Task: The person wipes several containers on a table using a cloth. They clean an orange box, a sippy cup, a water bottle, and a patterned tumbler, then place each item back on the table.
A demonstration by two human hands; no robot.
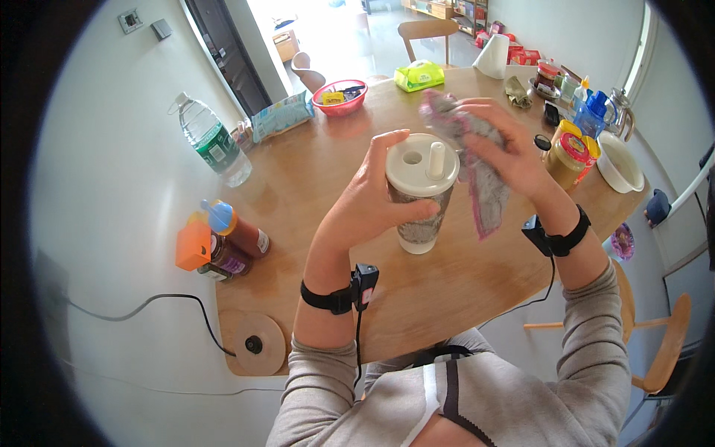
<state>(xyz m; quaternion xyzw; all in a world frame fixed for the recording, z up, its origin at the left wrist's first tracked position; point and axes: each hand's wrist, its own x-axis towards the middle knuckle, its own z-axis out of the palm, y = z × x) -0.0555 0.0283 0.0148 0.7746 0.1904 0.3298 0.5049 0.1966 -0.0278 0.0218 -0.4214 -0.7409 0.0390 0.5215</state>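
My left hand (pixel 374 195) grips a tumbler (pixel 423 226) with a patterned, see-through body, its thumb across the front and its fingers behind. A cream plastic lid (pixel 410 173) covers the tumbler, with a round hole on the left and a short upright spout on the right. In my right hand (pixel 508 148) is a grey cloth with a pink edge (pixel 489 195), bunched at the top and hanging down at the tumbler's right side. Whether the cloth touches the tumbler is hard to tell. The tumbler is held upright over the wooden table (pixel 346 279).
A large water bottle (pixel 215 145) and sauce bottles and jars (pixel 237 240) line the left. A kettle base (pixel 260 343) sits at the near-left corner. A red basket (pixel 341 99) and green tissue pack (pixel 419 76) are farther back. Jars (pixel 567 159) and a white bowl (pixel 620 167) stand right.
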